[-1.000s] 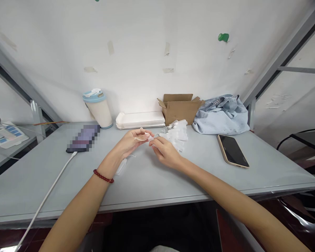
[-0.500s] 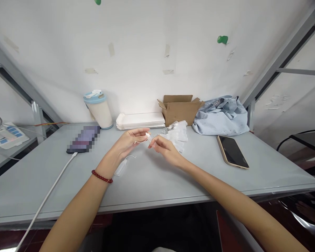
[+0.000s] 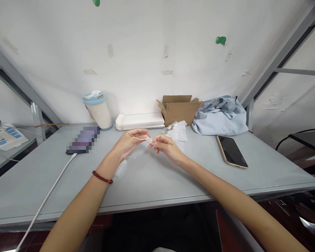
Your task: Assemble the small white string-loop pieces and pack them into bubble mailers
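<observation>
The cardboard box (image 3: 182,112), flaps up, stands at the back of the grey table (image 3: 157,189) and serves as reference. The item under handling, a small clear tube (image 3: 151,141) with a white cord (image 3: 139,138), is held above the tabletop, forward of the box and slightly to its left. The left hand (image 3: 131,141) is closed at the fingertips on the corded end, the cord running back across its fingers; the exact finger contact is partly obscured. The right hand (image 3: 166,147) pinches the tube's other end between thumb and fingers. The tube is tilted, its corded end higher. A red beaded bracelet (image 3: 102,177) is worn on the left wrist. A second corded tube (image 3: 120,168) lies beside that wrist, farther forward and left of the box. A pile of similar pieces (image 3: 177,133) lies directly in front of the box, partly hidden by the right hand. Just left of the box is a stack of flat white items (image 3: 139,120); beyond it on that side stand a lidded tumbler (image 3: 101,113) and, nearer the person, a blurred-out device (image 3: 84,140) with a white cable (image 3: 47,197). Against the box's right side rests a bundled light-blue cloth (image 3: 219,117), with a dark-screened phone (image 3: 232,152) lying forward of it.
</observation>
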Demonstrator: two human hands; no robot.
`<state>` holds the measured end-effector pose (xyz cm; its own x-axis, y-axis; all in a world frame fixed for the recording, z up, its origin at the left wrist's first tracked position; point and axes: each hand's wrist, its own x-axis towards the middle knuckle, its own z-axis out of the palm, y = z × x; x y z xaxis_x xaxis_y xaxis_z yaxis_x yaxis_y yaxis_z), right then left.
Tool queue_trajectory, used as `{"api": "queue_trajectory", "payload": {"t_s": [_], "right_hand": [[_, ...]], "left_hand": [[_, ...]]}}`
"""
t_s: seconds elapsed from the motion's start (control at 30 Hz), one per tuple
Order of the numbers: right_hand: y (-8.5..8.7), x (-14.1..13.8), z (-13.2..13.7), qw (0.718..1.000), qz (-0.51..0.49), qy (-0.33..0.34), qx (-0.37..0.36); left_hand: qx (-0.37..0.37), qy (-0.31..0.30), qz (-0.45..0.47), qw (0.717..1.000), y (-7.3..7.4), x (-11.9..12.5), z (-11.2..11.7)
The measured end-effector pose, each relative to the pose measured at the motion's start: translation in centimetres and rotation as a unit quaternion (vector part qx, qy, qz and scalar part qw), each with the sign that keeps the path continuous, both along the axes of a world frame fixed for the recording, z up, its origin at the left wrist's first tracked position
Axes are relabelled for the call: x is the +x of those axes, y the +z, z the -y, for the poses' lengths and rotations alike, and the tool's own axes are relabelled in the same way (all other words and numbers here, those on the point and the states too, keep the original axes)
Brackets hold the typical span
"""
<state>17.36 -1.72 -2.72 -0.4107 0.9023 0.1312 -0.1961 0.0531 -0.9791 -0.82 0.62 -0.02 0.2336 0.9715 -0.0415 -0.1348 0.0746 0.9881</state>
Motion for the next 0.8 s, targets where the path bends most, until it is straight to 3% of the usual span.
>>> {"api": "queue_trajectory", "payload": {"t_s": [0.1,0.27,0.4,0.67,0.8], "right_hand": [[-0.1,0.1,-0.2,1.0,-0.006,-0.001,-0.004],[0.0,0.1,-0.2,1.0,0.011,-0.016,-0.002],[0.1,0.1,-0.1,1.0,0.02,-0.014,-0.002],[0.2,0.1,0.1,0.998,0.013,-0.006,-0.068],[-0.2,0.0,-0.1,0.998,0.048,-0.016,-0.021]], "left_hand": [[-0.003,-0.018,-0.007,1.0,0.0,0.1,0.1],[-0.016,-0.01,-0.112,0.994,-0.3,0.3,0.1],[-0.019,-0.022,-0.145,0.989,-0.2,0.3,0.1],[0.009,-0.071,-0.177,0.982,0.7,-0.5,0.4],[-0.036,-0.078,-0.193,0.977,0.6,-0.4,0.5]]}}
